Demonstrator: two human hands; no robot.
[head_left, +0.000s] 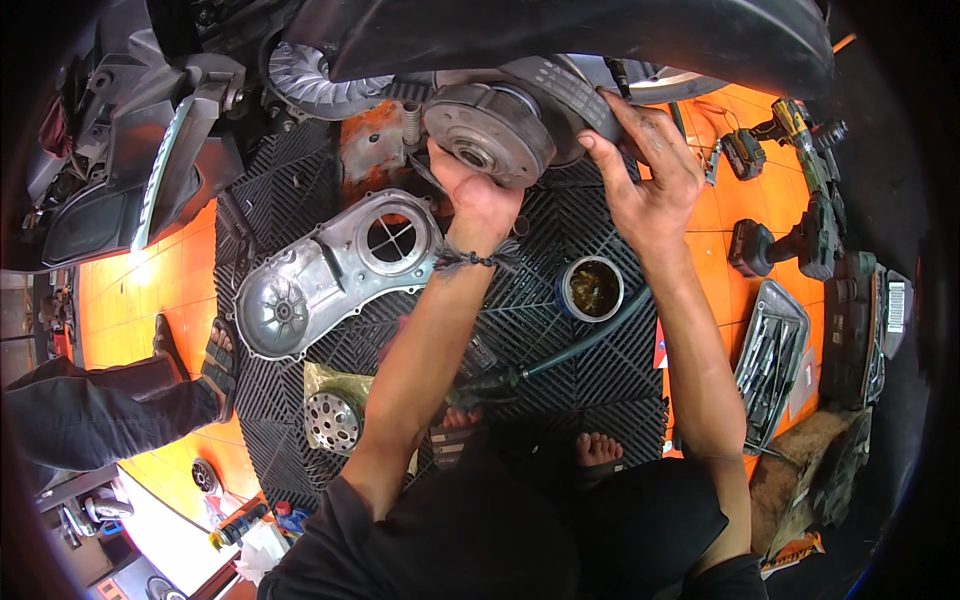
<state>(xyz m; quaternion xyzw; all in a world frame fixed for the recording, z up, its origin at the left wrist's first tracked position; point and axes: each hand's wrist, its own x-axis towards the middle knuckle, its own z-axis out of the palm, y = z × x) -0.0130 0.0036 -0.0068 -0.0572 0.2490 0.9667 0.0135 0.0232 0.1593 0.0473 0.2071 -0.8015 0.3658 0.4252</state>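
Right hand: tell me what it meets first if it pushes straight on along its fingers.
The right hand already touches the dark drive belt at its fingertips; beyond seems the black scooter body panel, though depth is unclear.
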